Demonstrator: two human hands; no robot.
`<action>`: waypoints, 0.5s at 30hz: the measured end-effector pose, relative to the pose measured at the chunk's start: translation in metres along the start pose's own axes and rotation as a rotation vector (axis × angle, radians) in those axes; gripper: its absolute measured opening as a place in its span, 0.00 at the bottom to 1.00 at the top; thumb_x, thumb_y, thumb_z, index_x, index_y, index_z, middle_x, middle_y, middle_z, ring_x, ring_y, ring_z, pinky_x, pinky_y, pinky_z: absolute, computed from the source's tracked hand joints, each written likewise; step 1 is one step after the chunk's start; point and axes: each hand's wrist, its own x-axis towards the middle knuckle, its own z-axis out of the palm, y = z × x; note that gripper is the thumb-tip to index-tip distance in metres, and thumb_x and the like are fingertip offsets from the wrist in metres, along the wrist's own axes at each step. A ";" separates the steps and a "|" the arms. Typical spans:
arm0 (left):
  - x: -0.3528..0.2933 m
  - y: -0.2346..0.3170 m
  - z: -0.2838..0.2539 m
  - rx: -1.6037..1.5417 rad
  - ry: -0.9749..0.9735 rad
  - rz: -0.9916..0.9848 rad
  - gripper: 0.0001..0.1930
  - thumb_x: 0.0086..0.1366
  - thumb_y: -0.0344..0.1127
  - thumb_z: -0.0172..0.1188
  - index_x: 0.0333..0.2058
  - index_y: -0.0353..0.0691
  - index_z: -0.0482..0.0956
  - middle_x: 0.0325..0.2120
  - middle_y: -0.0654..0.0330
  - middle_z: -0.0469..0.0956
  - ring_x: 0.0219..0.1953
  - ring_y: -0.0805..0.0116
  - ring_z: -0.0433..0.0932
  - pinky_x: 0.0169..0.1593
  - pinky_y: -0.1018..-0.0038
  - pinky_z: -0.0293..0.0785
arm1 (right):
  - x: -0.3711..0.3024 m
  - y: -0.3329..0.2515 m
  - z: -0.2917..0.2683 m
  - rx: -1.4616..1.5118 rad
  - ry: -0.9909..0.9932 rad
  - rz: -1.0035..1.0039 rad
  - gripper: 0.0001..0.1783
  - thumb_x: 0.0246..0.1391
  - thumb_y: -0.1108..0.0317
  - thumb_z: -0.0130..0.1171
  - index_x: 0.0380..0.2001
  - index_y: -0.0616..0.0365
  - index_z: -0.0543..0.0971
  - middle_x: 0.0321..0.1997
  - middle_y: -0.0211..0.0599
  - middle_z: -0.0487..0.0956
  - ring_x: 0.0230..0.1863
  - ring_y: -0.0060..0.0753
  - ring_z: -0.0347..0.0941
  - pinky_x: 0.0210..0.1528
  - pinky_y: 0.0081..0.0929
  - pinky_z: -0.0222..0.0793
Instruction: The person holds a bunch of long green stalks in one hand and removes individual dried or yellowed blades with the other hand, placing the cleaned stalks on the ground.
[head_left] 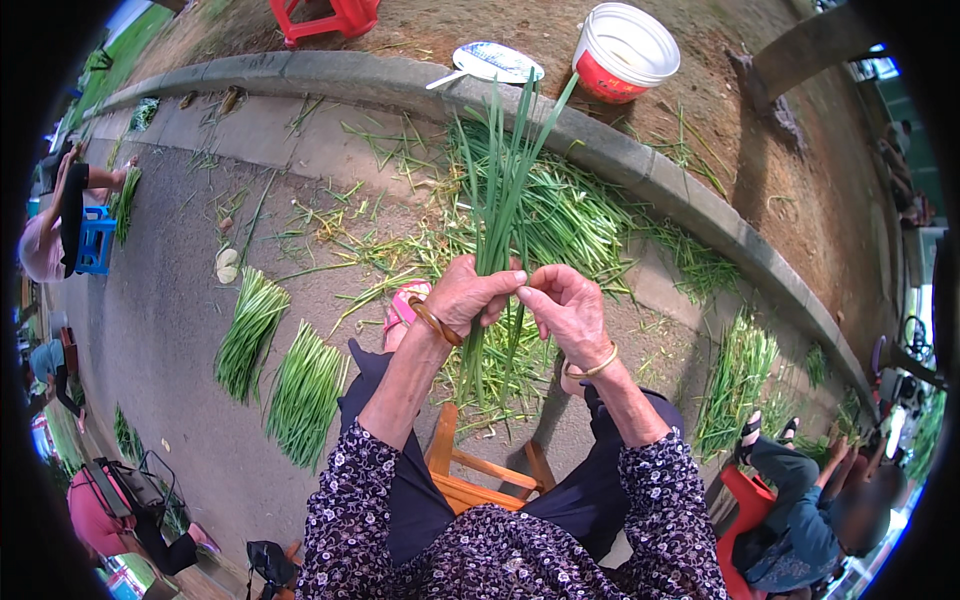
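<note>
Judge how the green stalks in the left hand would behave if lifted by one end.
The green stalks are probably springy, not limp: their far ends reach nearly straight past the left hand. They look light, a slim handful of thin blades. With no tie visible, they may slide apart.

Illumination: bright daylight. A shadow crosses the soil (690, 120), upper right. Fisheye distortion bows the curb (350, 72); frame corners are black.
</note>
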 end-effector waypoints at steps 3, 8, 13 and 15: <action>0.001 0.000 0.001 -0.023 -0.006 -0.004 0.08 0.51 0.32 0.59 0.27 0.37 0.69 0.13 0.68 0.65 0.10 0.82 0.62 0.11 0.87 0.57 | 0.000 -0.003 -0.002 0.015 -0.001 0.042 0.08 0.45 0.71 0.56 0.29 0.62 0.70 0.18 0.24 0.70 0.14 0.10 0.61 0.11 0.07 0.55; 0.005 -0.004 -0.003 -0.073 0.051 -0.012 0.08 0.53 0.33 0.56 0.28 0.35 0.69 0.13 0.67 0.66 0.11 0.82 0.63 0.10 0.87 0.59 | 0.000 0.000 -0.003 0.184 0.063 0.043 0.06 0.46 0.72 0.55 0.29 0.61 0.71 0.17 0.26 0.70 0.12 0.14 0.62 0.10 0.10 0.58; 0.005 -0.003 -0.004 -0.046 0.055 -0.018 0.10 0.56 0.35 0.53 0.28 0.33 0.69 0.15 0.65 0.67 0.11 0.82 0.63 0.11 0.87 0.59 | 0.000 -0.011 -0.001 0.384 0.047 0.081 0.07 0.47 0.72 0.53 0.31 0.62 0.70 0.22 0.31 0.72 0.14 0.17 0.65 0.11 0.13 0.60; 0.004 -0.002 -0.002 -0.040 0.060 -0.001 0.10 0.56 0.35 0.53 0.27 0.32 0.69 0.15 0.65 0.67 0.11 0.82 0.63 0.11 0.88 0.59 | 0.000 -0.012 -0.003 0.489 -0.011 0.097 0.08 0.47 0.72 0.52 0.32 0.61 0.70 0.24 0.31 0.73 0.15 0.17 0.65 0.11 0.13 0.61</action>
